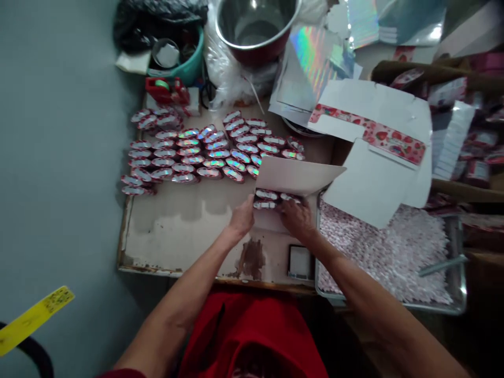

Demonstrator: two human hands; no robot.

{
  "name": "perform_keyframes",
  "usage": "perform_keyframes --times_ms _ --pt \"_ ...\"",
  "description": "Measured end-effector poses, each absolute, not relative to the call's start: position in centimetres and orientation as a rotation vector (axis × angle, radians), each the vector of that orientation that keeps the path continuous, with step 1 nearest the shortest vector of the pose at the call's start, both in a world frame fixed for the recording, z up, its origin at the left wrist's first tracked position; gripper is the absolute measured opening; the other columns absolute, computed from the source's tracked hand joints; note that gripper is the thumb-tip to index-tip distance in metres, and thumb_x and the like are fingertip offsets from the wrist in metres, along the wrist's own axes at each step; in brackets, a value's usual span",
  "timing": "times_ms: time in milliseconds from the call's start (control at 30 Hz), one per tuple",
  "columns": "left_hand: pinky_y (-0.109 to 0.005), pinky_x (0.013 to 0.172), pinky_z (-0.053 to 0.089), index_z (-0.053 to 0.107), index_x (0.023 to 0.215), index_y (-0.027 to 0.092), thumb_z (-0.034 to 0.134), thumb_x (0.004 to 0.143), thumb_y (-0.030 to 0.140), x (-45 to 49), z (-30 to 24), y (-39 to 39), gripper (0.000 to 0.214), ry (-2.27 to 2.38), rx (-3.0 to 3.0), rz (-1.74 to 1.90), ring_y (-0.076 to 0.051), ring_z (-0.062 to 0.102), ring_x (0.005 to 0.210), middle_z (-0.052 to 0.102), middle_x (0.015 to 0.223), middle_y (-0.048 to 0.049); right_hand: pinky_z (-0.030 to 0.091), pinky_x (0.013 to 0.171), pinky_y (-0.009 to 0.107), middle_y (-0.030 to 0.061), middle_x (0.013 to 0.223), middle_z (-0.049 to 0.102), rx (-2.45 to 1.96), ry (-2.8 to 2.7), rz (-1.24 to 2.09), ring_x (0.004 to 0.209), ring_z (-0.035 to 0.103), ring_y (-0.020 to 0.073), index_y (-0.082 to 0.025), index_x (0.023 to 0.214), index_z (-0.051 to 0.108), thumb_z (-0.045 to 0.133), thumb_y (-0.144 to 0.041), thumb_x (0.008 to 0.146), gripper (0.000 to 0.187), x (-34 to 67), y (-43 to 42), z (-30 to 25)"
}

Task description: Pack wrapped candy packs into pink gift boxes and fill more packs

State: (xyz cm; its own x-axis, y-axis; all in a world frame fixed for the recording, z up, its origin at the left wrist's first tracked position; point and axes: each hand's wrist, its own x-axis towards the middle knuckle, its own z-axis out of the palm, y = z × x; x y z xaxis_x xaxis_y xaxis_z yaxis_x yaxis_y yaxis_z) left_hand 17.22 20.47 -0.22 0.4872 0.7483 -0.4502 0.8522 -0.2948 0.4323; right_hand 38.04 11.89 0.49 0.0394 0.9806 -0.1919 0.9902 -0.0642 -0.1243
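Far left, at the lower edge of the frame, a yellow tag (pixel 37 320) carries a dark printed code, too blurred for me to read. In the upper left, a teal tub (pixel 192 65) sits behind a red tape dispenser (pixel 159 92) holding a green roll. Below them, small shiny packets (pixel 189 151) stand on edge in columns across the surface (pixel 177 226), leaning on one another, which probably keeps them upright and easy to pick up.

At the centre, the left hand (pixel 242 218) has its fingers closed on the left side of a pale box (pixel 301 176), seemingly to keep it from sliding. The box stands open at the near edge of the packets, its flap raised at the back, with a few packets on edge inside. The right hand (pixel 297 218) reaches in with bent fingers touching a packet at the right; from here I can't tell whether they pinch it or only press it. A metal bowl (pixel 252 56) stands at the top centre.

Right of centre, flattened card (pixel 397 139) bears a pink strawberry band with lettering too small to make out. It overlaps the far edge of a metal tray (pixel 460 252) in the lower right, heaped with pale pink pieces (pixel 354 252), a scoop (pixel 441 266) resting in it.
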Motion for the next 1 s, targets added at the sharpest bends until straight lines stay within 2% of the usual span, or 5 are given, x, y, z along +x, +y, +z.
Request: perform_keyframes --times_ms 133,300,467,633,1000 --pt "-0.035 0.095 0.057 0.041 0.157 0.016 0.054 0.096 0.011 18.2 -0.3 17.8 0.063 1.311 2.040 -0.087 -0.027 0.072 0.118 0.070 0.137 -0.0189 0.036 0.090 0.038 0.0127 0.104 0.073 2.335 2.112 -0.205 0.093 0.063 0.0255 -0.015 0.117 0.064 0.058 -0.026 0.099 0.022 39.1 10.4 -0.2" --pt "-0.033 0.094 0.057 0.066 0.133 0.022 0.066 0.101 0.047 13.0 1.1 20.5 0.041 1.533 1.947 0.032 -0.025 0.075 0.105 0.078 0.112 -0.0106 0.040 0.083 0.038 0.0121 0.101 0.070 2.564 2.138 -0.130 0.097 0.061 0.0299 -0.020 0.107 0.067 0.061 -0.040 0.100 0.022 36.6 9.1 1.8" --pt "-0.052 0.123 0.040 0.050 0.154 0.011 0.077 0.091 0.023 1.0 2.5 29.3 0.069 1.917 2.226 0.179 -0.035 0.049 0.148 0.056 0.154 -0.0253 0.049 0.083 0.036 0.0094 0.100 0.071 2.432 2.555 -0.760 0.092 0.065 0.0250 -0.021 0.113 0.066 0.053 -0.032 0.105 0.019 28.5 11.6 3.8" --pt "-0.072 0.130 0.005 0.030 0.165 0.009 0.071 0.092 0.022 -3.4 0.6 37.4 0.085 1.542 2.549 -0.044 -0.038 0.010 0.166 0.023 0.173 -0.0279 0.041 0.113 0.048 0.0232 0.149 0.059 2.481 2.512 -0.474 0.140 0.051 0.0348 -0.013 0.153 0.049 0.057 -0.041 0.104 0.058 22.3 23.1 2.2" --pt "-0.077 0.128 0.010 0.034 0.163 0.007 0.039 0.102 0.014 -1.6 -2.4 36.0 0.061 1.635 2.498 0.100 -0.038 0.025 0.163 0.039 0.165 -0.0293 0.025 0.119 0.058 0.0293 0.164 0.040 2.503 2.144 -0.232 0.152 0.033 0.0402 -0.010 0.161 0.039 0.064 -0.026 0.095 0.073 16.7 30.5 -2.1"
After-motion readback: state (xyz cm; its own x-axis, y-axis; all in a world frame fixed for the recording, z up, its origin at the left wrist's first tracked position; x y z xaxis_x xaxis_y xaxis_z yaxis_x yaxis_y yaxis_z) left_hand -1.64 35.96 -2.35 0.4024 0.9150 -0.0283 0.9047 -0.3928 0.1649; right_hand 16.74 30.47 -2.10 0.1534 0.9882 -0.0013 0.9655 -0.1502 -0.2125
